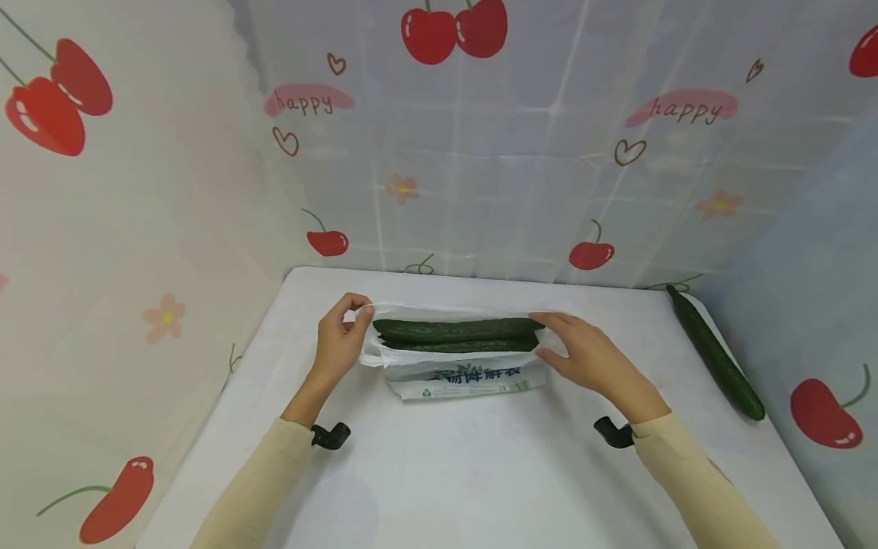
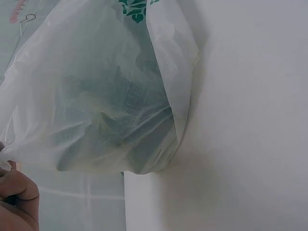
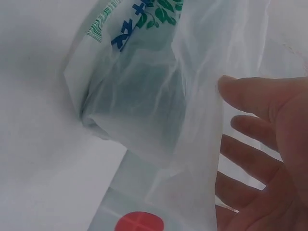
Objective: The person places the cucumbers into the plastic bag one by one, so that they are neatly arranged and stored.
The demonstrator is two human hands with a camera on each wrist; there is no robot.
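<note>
A white translucent plastic bag point(image 1: 466, 381) with blue and green print lies on the table, its mouth facing up. Inside it, cucumbers point(image 1: 456, 331) lie side by side, dark green through the opening. My left hand point(image 1: 341, 335) pinches the left end of the bag's rim between thumb and fingers. At the right end, my right hand point(image 1: 583, 354) has its fingers spread; the thumb touches the rim in the right wrist view, with the other fingers point(image 3: 250, 156) apart from it and reaching to the bag's edge.
Another cucumber point(image 1: 716, 354) lies along the right edge of the white table point(image 1: 473, 473). Cherry-printed curtains point(image 1: 473, 152) stand behind the table and on both sides. A black strap device point(image 1: 613, 432) sits on each wrist.
</note>
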